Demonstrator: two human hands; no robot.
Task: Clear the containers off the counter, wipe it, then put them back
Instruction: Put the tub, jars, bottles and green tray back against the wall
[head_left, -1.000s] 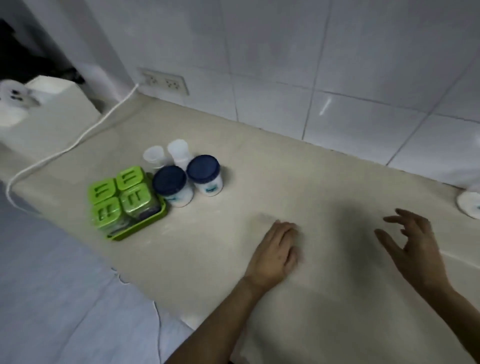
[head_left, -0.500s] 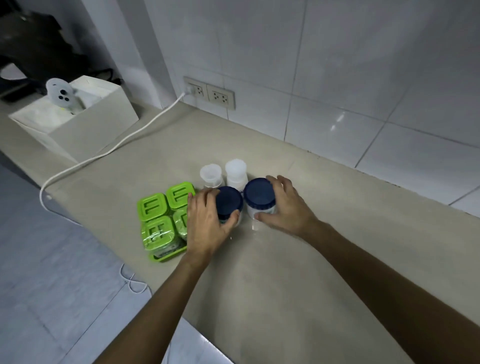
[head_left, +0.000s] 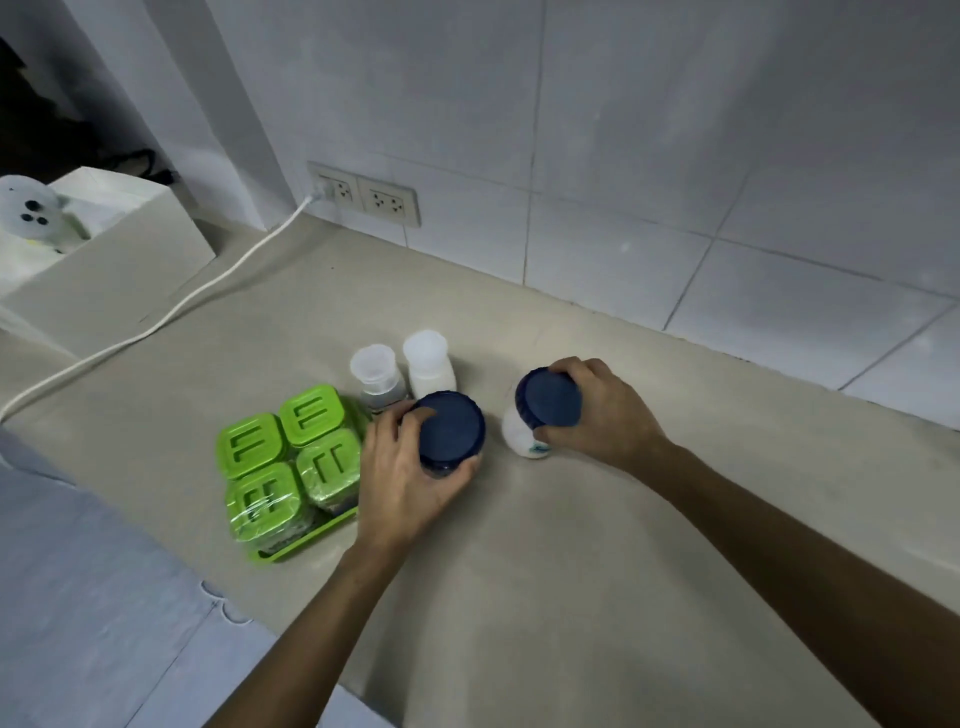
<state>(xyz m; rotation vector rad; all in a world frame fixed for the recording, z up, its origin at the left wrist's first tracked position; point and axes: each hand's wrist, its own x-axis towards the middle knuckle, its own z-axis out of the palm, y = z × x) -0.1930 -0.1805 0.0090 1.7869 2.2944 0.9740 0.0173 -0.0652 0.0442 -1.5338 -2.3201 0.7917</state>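
Two white jars with dark blue lids are in my hands over the beige counter. My left hand grips the left jar around its body. My right hand holds the right jar, tilted toward the left, its white side showing below the lid. Behind them stand two small bottles with translucent caps, one greyish and one white. A green tray with several green-lidded boxes sits to the left, near the counter's front edge.
A white cable runs from a wall socket across the counter's left part. A second socket is beside it. A white box with a small white toy stands at far left. Tiled wall runs behind.
Both hands came from the bare counter at right to the blue-lidded jars and closed on them. The right jar now sits further right and tilted, apart from the left one.
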